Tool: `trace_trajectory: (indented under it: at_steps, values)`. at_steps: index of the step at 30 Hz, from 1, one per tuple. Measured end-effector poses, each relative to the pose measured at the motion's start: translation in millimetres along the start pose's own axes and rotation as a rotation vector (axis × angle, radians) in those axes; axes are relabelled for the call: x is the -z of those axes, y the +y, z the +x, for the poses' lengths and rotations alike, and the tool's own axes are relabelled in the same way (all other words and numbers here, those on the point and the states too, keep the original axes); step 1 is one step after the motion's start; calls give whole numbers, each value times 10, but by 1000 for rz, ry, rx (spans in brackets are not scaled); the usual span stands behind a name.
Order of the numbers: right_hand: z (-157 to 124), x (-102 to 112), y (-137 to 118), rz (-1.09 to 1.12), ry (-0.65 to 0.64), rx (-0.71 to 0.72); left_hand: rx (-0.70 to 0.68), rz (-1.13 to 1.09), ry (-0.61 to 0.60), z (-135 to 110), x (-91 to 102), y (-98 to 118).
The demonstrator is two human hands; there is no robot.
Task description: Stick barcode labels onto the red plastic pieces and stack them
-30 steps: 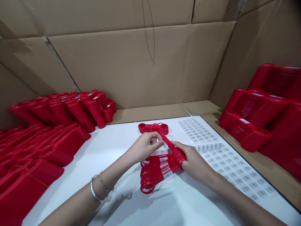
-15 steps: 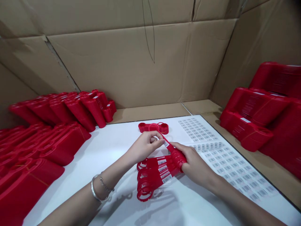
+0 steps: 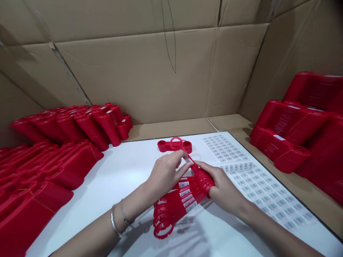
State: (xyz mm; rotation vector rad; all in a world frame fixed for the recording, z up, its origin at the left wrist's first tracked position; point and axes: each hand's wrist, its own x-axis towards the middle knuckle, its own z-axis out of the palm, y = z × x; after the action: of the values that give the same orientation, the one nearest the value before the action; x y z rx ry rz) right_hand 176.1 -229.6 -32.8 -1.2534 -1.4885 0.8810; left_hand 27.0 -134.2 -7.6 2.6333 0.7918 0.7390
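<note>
The right hand (image 3: 225, 191) is closed on the end of a fanned stack of red moulded plastic pieces (image 3: 180, 198), whose long axis runs down-left from that hand across the tabletop (image 3: 112, 182). The left hand (image 3: 167, 175), on the stack's upper side, pinches a white barcode label (image 3: 188, 161); a barcode sheet (image 3: 259, 189) lies right.

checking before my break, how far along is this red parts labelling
Done: the stacked red plastic parts at right show white barcode labels. In hand: the left hand is at a label on a fanned bunch gripped by the right hand. Left: the barcode sheet still holds many labels.
</note>
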Motion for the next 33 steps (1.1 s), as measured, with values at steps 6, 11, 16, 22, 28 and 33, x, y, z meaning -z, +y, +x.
trace_trajectory:
  at_steps: [6,11,16,22,28,33]
  values:
    - [-8,-15,-22,-36,26,31,-69,322,165,-33,-1,7]
    - [-13,-30,-69,71,-12,64,59,366,279,33,74,-90]
    - [-6,-31,-30,22,-1,47,27,369,195,6,16,-71]
    - [15,-16,33,-7,26,14,-69,11,177,16,-15,-109]
    - [29,16,57,2,-19,-13,35,-211,241,107,70,-225]
    - [43,42,83,-27,53,-67,67,-173,260,95,28,-235]
